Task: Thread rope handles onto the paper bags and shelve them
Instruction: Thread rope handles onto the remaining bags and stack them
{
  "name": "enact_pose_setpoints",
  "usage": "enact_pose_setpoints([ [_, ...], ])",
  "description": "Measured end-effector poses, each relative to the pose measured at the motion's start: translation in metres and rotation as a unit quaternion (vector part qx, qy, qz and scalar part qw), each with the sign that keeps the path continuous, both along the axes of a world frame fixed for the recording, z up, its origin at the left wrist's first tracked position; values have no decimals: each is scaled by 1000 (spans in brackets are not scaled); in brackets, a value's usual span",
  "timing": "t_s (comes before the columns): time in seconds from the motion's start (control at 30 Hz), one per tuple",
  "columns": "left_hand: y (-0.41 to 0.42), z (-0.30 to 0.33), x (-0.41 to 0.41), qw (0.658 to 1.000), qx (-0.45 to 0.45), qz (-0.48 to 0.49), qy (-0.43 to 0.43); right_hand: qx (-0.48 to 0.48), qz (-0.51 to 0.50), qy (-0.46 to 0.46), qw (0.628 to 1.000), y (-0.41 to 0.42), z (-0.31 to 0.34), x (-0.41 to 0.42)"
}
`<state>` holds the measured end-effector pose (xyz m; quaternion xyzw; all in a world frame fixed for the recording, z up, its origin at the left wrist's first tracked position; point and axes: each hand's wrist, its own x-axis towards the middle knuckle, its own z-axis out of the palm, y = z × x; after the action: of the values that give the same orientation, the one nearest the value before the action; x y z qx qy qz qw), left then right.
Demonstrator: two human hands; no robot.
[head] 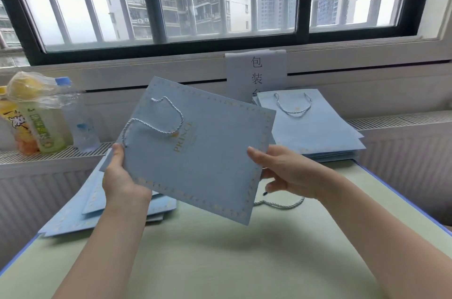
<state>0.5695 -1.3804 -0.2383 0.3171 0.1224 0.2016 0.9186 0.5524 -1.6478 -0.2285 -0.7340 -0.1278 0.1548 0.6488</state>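
Green table [220, 249] under a barred window: left hand [122, 176] and right hand [286, 171] pinch the threaded paper bag [203, 152] aloft, centre. Keep it flat, handle [156, 115] tucked, aligning onto the far-right stack [318, 127].

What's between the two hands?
In the head view, the flat blue paper bag spans it, left hand and right hand gripping opposite edges.

Two hands [124, 176] [288, 171], one held bag [195, 152], two bag stacks [80, 213] [315, 127], three bottles [80, 117].
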Motion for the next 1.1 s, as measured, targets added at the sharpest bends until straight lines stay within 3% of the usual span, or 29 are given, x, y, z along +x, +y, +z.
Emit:
enact_pose_setpoints([
  [0.13, -2, 1, -1, 999, -7, -33, 7, 49, 53, 28, 997, 10, -8, -2],
  [0.23, -14, 0, -1, 995, 52, -84, -32, 147, -2, 59, 987, 8, -8, 3],
  [0.37, -42, -4, -9, 957, 177, -215, -79, 226, -59, 121, 965, -2, -9, 8],
  [0.53, -46, -8, -11, 937, 219, -260, -78, 261, -75, 152, 950, -1, -10, 7],
  [0.77, -42, -10, -10, 925, 328, -187, -32, 349, -235, 68, 904, 1, -5, 15],
  [0.93, -48, -15, -10, 885, 433, -170, -15, 242, -382, -49, 891, -17, -3, 21],
  [1.0, -52, -19, -10, 850, 509, -135, -13, 228, -428, -62, 872, -26, -4, 25],
  [1.03, -53, -23, -9, 806, 584, -94, -14, 234, -445, -59, 862, -30, -5, 27],
  [1.1, -54, -33, -6, 663, 749, -11, -7, 244, -466, -55, 849, -38, -6, 31],
])
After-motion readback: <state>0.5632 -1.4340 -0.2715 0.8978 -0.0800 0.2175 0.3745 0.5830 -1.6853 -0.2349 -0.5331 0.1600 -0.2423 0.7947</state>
